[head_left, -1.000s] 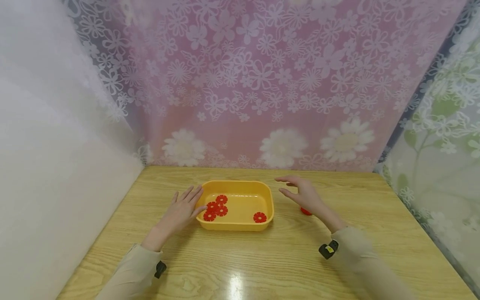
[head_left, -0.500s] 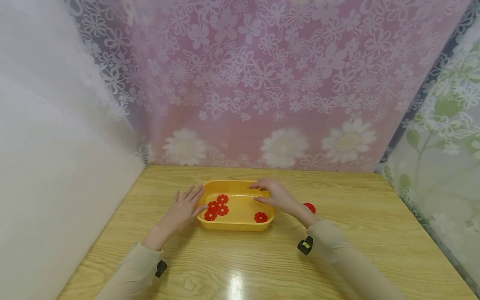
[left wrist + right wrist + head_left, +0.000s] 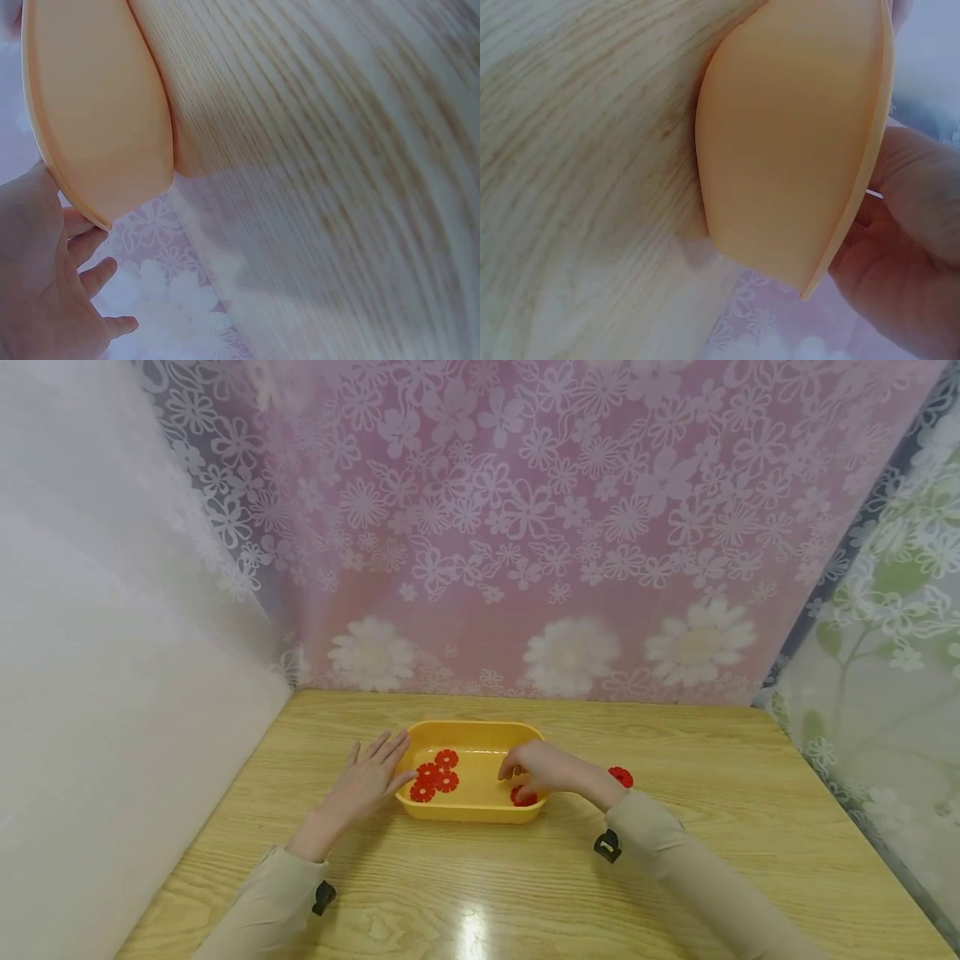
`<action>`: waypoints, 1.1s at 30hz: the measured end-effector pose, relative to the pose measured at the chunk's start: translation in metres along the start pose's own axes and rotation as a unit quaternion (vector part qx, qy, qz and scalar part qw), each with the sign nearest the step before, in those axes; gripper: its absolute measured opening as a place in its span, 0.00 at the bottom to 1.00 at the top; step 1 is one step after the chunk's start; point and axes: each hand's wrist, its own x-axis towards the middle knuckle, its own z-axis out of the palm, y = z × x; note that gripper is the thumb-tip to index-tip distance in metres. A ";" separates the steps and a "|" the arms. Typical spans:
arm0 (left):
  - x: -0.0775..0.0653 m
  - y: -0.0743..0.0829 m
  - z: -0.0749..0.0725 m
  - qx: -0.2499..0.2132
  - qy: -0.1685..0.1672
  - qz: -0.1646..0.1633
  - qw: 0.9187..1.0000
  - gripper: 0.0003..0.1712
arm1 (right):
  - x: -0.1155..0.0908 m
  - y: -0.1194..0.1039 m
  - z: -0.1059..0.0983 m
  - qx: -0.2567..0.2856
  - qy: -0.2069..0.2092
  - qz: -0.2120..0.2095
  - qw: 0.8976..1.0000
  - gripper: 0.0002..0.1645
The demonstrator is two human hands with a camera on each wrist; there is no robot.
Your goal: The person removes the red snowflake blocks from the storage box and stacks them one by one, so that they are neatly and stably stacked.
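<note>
A yellow plastic basin [image 3: 480, 812] stands on the wooden table. Several red notched flower-shaped discs [image 3: 425, 772] lie in its left part. My left hand [image 3: 365, 782] rests on the basin's left rim with its fingers stretched out and the thumb over the inside; the left wrist view shows the fingertips right at the rim. My right hand [image 3: 543, 766] reaches over the right rim into the basin, fingers bent downward. Its thumb overlaps a single red disc [image 3: 522, 797] at the right end, with a gap between thumb and fingers. The basin's wall [image 3: 787, 142] hides the right fingertips in the right wrist view.
Another red disc [image 3: 621, 776] lies on the table [image 3: 480, 877] to the right of the basin, partly behind the right forearm. A pink flowered curtain [image 3: 480, 568] hangs along the table's far edge. A white wall [image 3: 142, 635] borders the left side.
My right hand has moved left from beside the basin and down into its right end, over the single disc. The disc on the table shows more now. My left hand stays on the rim.
</note>
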 end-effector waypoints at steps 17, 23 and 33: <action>0.001 -0.002 0.002 -0.001 0.001 -0.003 1.000 0.40 | 0.009 -0.003 0.004 -0.084 -0.056 0.030 0.994 0.12; 0.001 -0.002 0.002 -0.006 0.003 -0.004 1.000 0.40 | 0.013 -0.002 0.009 -0.062 -0.025 0.032 0.997 0.16; 0.000 0.000 0.001 -0.007 0.009 -0.004 1.000 0.39 | 0.014 0.000 0.011 -0.005 0.034 0.000 0.999 0.20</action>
